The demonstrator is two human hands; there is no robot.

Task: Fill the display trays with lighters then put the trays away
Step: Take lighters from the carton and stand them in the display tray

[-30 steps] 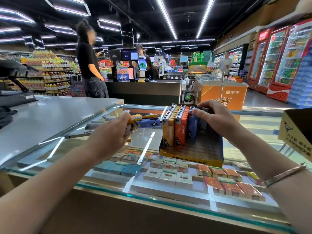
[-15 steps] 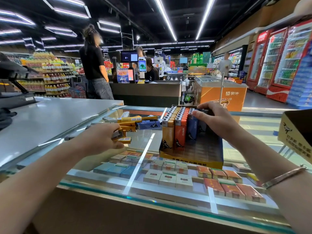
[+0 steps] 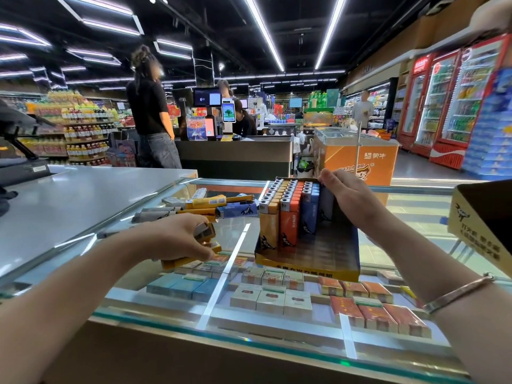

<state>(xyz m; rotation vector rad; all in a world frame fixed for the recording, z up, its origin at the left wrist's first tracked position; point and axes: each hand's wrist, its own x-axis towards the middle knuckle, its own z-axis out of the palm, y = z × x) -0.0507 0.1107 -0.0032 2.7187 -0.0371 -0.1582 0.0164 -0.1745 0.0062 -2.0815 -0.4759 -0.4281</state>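
The display tray (image 3: 310,268) stands on the glass counter (image 3: 415,225), only partly filled: rows of upright lighters (image 3: 288,214) pack its left side, while the right side looks bare. The left hand (image 3: 177,239) grips a small bunch of lighters just above the glass. The right hand (image 3: 352,198) curls over the tray's back edge, steadying it. Loose lighters (image 3: 221,206) lie nearby, so filling seems about half done, and putting away has not begun.
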